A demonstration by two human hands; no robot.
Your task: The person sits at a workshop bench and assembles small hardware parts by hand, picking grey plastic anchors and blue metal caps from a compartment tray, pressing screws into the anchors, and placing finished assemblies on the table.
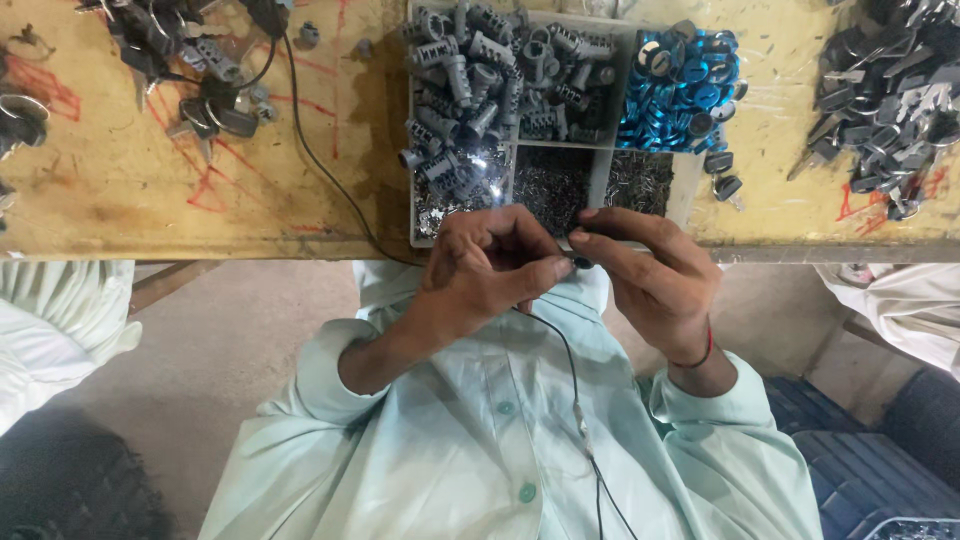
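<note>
My left hand (487,268) and my right hand (652,275) meet just in front of the table edge, over my pale green shirt. Between their fingertips is a small dark part (581,262), pinched by the right thumb and fingers and touched by the left thumb. The left fingers are curled tight; anything else inside them is hidden. A red thread circles my right wrist. Right behind the hands stands a divided tray (601,172) holding grey lock cylinders (490,75), blue round caps (682,90) and small metal pins (550,185).
The worn yellow table (120,185) carries piles of dark keys at the far right (890,90) and far left (180,60). A black cable (320,165) runs across the table and down my shirt. Other people's pale sleeves show at the left (50,320) and right (900,300).
</note>
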